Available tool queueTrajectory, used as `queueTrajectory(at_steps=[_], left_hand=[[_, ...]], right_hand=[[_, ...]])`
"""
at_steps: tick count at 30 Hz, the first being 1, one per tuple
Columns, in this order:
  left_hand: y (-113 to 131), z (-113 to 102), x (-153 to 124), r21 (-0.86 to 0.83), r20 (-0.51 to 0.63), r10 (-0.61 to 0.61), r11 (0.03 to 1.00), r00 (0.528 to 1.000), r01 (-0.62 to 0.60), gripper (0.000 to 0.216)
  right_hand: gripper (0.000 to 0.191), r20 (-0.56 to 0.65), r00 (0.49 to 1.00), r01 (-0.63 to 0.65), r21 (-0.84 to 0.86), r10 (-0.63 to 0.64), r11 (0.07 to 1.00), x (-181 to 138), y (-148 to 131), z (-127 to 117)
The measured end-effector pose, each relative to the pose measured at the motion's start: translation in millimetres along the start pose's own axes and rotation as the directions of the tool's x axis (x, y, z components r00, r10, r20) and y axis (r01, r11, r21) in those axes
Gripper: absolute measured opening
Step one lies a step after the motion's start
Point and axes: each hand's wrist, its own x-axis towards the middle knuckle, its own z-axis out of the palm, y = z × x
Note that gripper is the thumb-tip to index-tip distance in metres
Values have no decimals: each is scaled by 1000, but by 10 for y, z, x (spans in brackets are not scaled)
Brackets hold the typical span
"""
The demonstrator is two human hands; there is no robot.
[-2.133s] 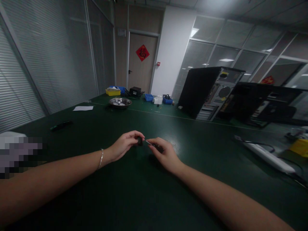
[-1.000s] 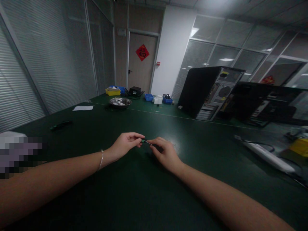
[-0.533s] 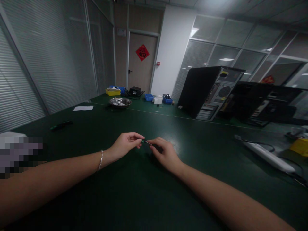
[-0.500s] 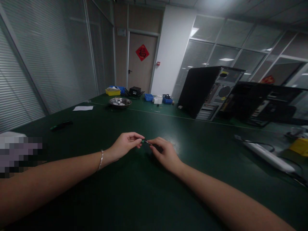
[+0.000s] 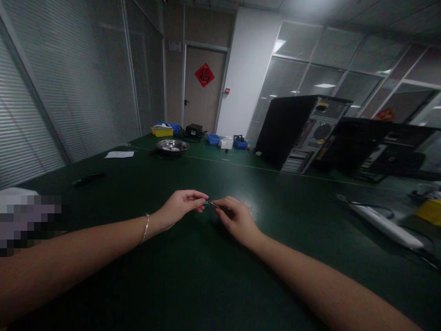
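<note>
While hovering just above the dark green table (image 5: 193, 285), pinched a tiny green piece (image 5: 207, 202) in left hand (image 5: 179, 209), thin metal-tipped tool (image 5: 215, 205) in right hand (image 5: 237, 221); could have slipped loose under off-centre pressure.

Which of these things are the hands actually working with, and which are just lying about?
In use: left hand pinching small green piece; right hand holding thin tool, tip at the piece.
Lying about: metal bowl, paper sheet, computer tower, power strip, dark tool, all on the green table.
</note>
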Motion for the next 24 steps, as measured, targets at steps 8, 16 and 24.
queueTrajectory(at_steps=[8,16,24], left_hand=[[1,-12,-2,-15,13,-45,999,999,46,26],[30,7,-20,-72,-6,-69,995,998,68,25],[13,-9,-9,-65,-2,-58,996,998,58,25]], right_hand=[[19,-16,1000,24,21,-23,999,-22,24,14],[17,-27,999,30,13,-29,999,-22,52,41],[17,7,1000,30,17,-31,999,-25,20,-3]])
